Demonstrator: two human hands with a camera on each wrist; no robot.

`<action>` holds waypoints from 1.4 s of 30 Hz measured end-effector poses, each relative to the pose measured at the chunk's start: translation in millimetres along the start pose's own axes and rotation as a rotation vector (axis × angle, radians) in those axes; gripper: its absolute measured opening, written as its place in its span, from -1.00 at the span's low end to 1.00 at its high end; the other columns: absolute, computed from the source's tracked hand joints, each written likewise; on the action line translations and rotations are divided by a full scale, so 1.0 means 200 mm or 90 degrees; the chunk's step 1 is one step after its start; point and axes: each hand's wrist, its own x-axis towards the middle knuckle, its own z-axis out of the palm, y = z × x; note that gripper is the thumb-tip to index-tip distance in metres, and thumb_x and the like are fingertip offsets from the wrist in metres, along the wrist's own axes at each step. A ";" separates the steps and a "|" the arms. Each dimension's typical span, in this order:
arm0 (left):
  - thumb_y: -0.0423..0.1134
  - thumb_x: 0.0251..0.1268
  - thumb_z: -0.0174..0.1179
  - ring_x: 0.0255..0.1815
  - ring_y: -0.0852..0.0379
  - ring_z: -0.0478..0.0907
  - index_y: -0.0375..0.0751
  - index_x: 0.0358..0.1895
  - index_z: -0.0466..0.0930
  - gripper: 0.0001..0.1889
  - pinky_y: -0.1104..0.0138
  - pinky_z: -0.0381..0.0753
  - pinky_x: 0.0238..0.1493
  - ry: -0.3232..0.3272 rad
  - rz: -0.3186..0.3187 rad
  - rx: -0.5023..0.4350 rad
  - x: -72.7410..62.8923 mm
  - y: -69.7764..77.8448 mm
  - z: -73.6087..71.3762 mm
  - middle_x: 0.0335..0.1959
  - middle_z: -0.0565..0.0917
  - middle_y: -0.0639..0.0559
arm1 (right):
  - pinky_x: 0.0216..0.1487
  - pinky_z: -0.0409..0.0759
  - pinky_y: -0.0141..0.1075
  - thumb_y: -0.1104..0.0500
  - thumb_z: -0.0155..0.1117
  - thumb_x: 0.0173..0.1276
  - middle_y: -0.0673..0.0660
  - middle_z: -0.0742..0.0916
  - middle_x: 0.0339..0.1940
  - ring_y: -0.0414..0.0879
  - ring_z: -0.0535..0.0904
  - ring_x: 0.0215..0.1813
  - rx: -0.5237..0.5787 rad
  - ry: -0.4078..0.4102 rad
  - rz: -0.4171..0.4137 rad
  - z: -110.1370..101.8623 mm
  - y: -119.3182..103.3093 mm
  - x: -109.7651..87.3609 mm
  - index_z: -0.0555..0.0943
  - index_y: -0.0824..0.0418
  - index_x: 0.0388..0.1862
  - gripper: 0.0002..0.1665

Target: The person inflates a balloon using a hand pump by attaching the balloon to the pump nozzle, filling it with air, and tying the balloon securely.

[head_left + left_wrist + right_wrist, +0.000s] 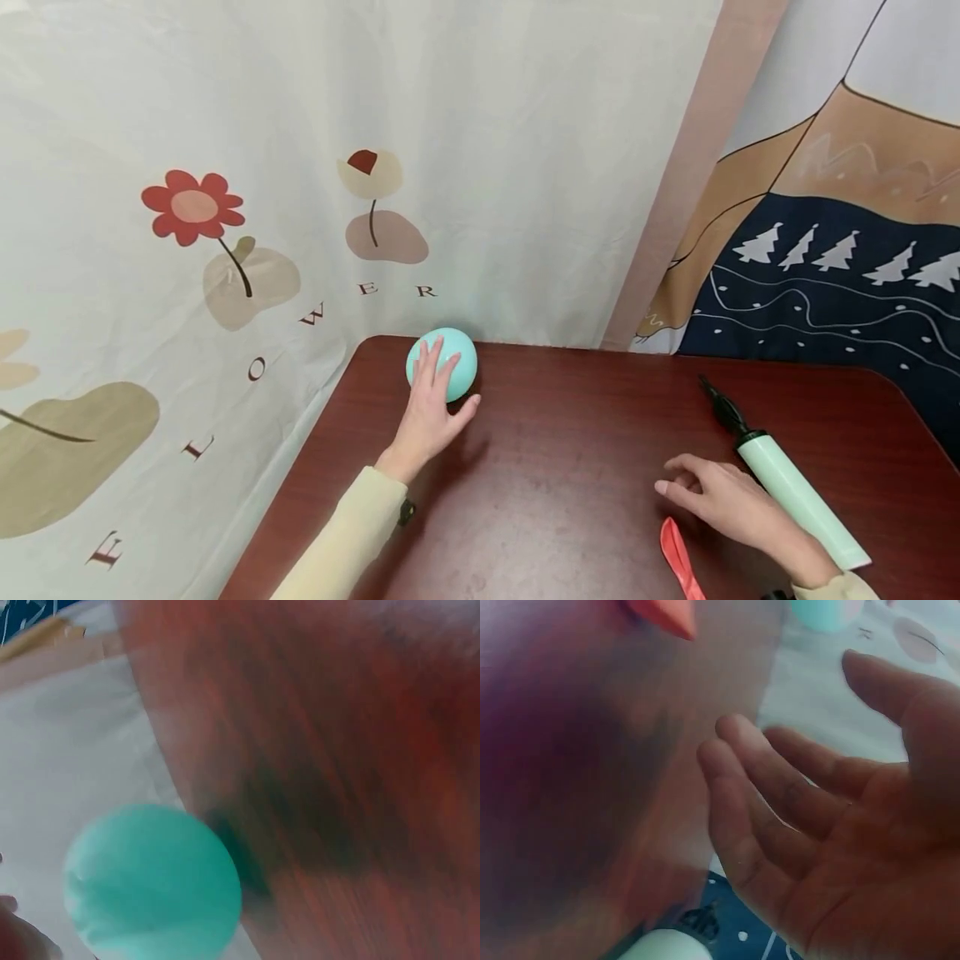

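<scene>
A round turquoise balloon (pixel 467 360) is at the far left corner of the table, and fills the lower left of the left wrist view (pixel 154 881). My left hand (pixel 429 410) lies over its near side with fingers spread and the thumb held out to the right. My right hand (pixel 731 502) hovers above the table at the right with its fingers loosely bent; the right wrist view shows its palm (pixel 870 862) with nothing in it. Beside it lie a limp red balloon (pixel 677 554) and a hand pump (pixel 806 504) with a pale green barrel and black nozzle.
The dark red-brown wooden table (pixel 555 467) ends at the back against a white curtain (pixel 525 167) with printed flowers and letters. Another hanging cloth (pixel 795 325), with white trees on navy, covers the right side.
</scene>
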 end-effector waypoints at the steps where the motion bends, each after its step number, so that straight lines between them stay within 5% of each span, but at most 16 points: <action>1: -0.15 0.19 0.41 0.58 -0.55 0.00 -0.39 0.33 0.46 -0.33 -0.42 0.08 0.44 0.003 0.035 0.003 -0.01 0.02 0.00 0.57 0.21 -0.39 | -0.37 0.49 -0.32 -0.16 0.39 0.42 -0.09 0.65 -0.39 -0.22 0.52 -0.38 -0.010 -0.002 0.005 0.01 0.01 0.00 0.67 0.22 0.06 -0.49; 5: -0.23 0.19 0.40 0.56 -0.54 0.06 -0.37 0.31 0.48 -0.38 -0.41 0.15 0.42 -0.008 0.100 -0.008 -0.03 0.09 0.04 0.54 0.26 -0.37 | -0.46 0.34 -0.34 -0.17 0.46 0.33 -0.05 0.55 -0.54 -0.16 0.43 -0.48 -0.040 -0.014 0.043 0.04 0.03 -0.01 0.65 0.11 -0.25 -0.62; 11: -0.22 0.25 0.39 0.64 -0.37 0.02 -0.32 0.30 0.51 -0.44 -0.25 0.09 0.53 -0.077 0.080 -0.045 -0.08 0.20 0.08 0.59 0.22 -0.28 | -0.49 0.26 -0.36 -0.21 0.53 0.23 -0.03 0.52 -0.63 -0.14 0.40 -0.56 -0.065 -0.070 0.075 0.10 0.05 -0.03 0.54 0.04 -0.50 -0.55; 18: -0.22 0.29 0.37 0.64 -0.31 0.04 -0.32 0.24 0.58 -0.52 -0.17 0.17 0.53 -0.136 0.044 -0.079 -0.15 0.27 0.14 0.61 0.22 -0.19 | -0.51 0.30 -0.39 -0.01 0.49 0.23 -0.16 0.53 -0.60 -0.32 0.35 -0.56 -0.060 -0.064 -0.042 0.15 0.11 -0.06 0.55 -0.04 -0.53 -0.71; 25: -0.22 0.36 0.31 0.65 -0.19 0.07 -0.31 0.23 0.61 -0.57 -0.11 0.33 0.47 -0.164 -0.005 -0.103 -0.15 0.31 0.17 0.61 0.26 -0.10 | -0.50 0.34 -0.41 0.27 0.32 0.27 -0.14 0.55 -0.57 -0.33 0.38 -0.53 0.040 -0.073 -0.100 0.08 0.07 -0.02 0.60 0.02 -0.42 -0.85; 29: -0.17 0.42 0.25 0.64 -0.10 0.14 -0.28 0.31 0.58 -0.54 -0.07 0.32 0.49 -0.185 -0.048 -0.143 -0.11 0.37 0.19 0.58 0.33 -0.02 | -0.48 0.43 -0.39 0.31 0.29 0.34 -0.08 0.60 -0.52 -0.27 0.46 -0.49 0.095 -0.029 -0.103 0.02 -0.02 0.04 0.63 0.06 -0.32 -0.87; 36: -0.11 0.46 0.22 0.54 0.06 0.34 -0.11 0.40 0.53 -0.51 0.05 0.38 0.47 -0.204 -0.088 -0.276 -0.06 0.50 0.27 0.48 0.48 0.06 | -0.38 0.47 -0.36 0.21 0.32 0.44 -0.08 0.69 -0.42 -0.21 0.51 -0.36 0.124 0.125 -0.106 -0.02 -0.16 0.14 0.68 0.03 -0.27 -0.93; 42: -0.12 0.51 0.21 0.48 0.07 0.41 -0.18 0.46 0.47 -0.47 0.01 0.41 0.44 -0.231 -0.156 -0.465 -0.07 0.61 0.34 0.44 0.52 -0.01 | -0.37 0.49 -0.32 0.11 0.35 0.46 -0.03 0.69 -0.39 -0.09 0.50 -0.32 0.141 0.190 -0.110 -0.07 -0.28 0.21 0.70 0.12 -0.22 -0.90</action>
